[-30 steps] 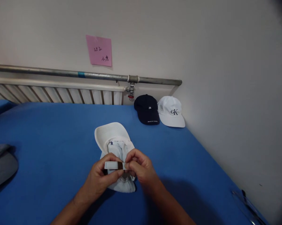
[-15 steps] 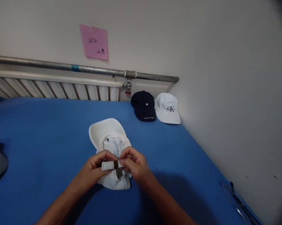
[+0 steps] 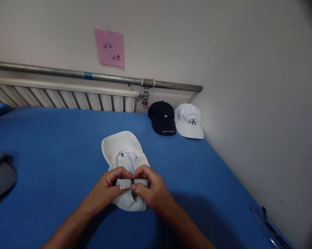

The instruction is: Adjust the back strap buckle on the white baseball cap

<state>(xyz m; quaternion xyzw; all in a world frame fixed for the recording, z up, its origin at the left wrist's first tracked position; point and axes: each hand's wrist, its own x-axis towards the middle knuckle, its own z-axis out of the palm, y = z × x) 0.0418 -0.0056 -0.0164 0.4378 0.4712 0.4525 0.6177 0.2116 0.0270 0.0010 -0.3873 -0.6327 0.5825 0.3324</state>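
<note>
A pale baseball cap (image 3: 130, 204) lies on the blue surface with its inside showing and its white brim pointing away from me. Its rear adjustment strap (image 3: 125, 184) is raised between my two hands. My left hand (image 3: 111, 183) pinches the strap from the left, thumb below and fingers above. From the right, my right hand (image 3: 149, 188) grips the other part of the strap, its thumb pressed near the middle. The thumb and fingers partly hide where the strap's two parts meet.
A dark cap (image 3: 162, 119) and a white cap (image 3: 189, 122) sit side by side against the wall. Part of a grey cap (image 3: 1, 178) shows at the left edge. Eyeglasses (image 3: 271, 228) lie at the lower right. A radiator (image 3: 93, 102) and metal pipe (image 3: 62, 71) run along the back.
My right thumb and fingers have closed in on the middle of the strap, and its brown band is now mostly covered. The whole view has shifted slightly.
</note>
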